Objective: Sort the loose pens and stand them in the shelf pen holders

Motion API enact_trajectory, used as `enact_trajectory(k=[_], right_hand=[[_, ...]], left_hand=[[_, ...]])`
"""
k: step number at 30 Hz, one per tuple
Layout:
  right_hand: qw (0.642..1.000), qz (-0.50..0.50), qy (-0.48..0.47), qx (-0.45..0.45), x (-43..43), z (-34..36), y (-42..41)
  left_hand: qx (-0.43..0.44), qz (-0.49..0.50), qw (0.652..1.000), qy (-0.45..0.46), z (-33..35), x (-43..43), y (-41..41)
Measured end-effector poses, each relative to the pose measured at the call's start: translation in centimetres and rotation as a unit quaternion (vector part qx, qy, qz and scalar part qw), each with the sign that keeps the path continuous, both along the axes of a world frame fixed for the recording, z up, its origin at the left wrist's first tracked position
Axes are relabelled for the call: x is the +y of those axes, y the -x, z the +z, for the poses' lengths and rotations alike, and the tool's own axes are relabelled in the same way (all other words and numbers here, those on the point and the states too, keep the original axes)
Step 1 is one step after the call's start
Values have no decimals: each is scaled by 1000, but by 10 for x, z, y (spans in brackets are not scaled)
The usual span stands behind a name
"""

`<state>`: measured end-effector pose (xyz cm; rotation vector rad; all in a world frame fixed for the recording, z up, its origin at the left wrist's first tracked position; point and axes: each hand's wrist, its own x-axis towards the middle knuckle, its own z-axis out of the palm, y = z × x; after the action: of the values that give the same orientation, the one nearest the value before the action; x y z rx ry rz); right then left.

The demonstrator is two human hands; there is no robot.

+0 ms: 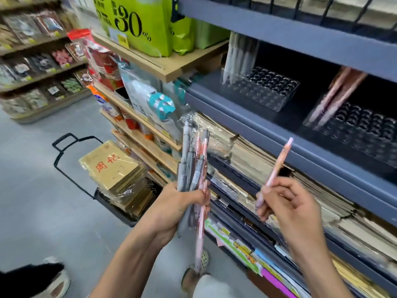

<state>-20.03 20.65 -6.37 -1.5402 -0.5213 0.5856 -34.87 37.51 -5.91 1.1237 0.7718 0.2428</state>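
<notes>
My left hand (176, 206) grips a bundle of several grey and pink pens (194, 166), pointing up in front of the shelves. My right hand (287, 205) pinches a single pink pen (277, 166), tilted up toward the grey shelf. On that shelf stands a clear pen holder (264, 89) with white pens (238, 54) at its left end. A second holder (365, 130) to the right has pink pens (337, 93) leaning at its left end. Most holes in both holders are bare.
Below the grey shelf (279, 134) lie stacks of wrapped notebooks (247, 151). A black basket (103, 196) with tan notebooks sits on the floor at left. Wooden shelves (167, 63) with packaged goods and a green bag stand behind it.
</notes>
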Motion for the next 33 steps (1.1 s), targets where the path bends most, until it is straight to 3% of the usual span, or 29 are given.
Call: enact_trajectory(k=[11,19,24,27,33], right_hand=[[979,-159,-76,-107,46,15,-29],[925,-328,-97,-166,22,39,-56],[864,-429,-68,-255,8,60,-82],[840,-447,-24,-305,1,66,-104],[838,-404,43,-365,4,62,-137]], left_hand=[[-15,-55,998,-37,14,61,-62],[-22,-172,983,-61,14,67,-96],[-12,-240,970,-43,18,62,-111],[-22,-260,964,-57,18,58,-118],[-24,-275,960,-48,12,52,-127]])
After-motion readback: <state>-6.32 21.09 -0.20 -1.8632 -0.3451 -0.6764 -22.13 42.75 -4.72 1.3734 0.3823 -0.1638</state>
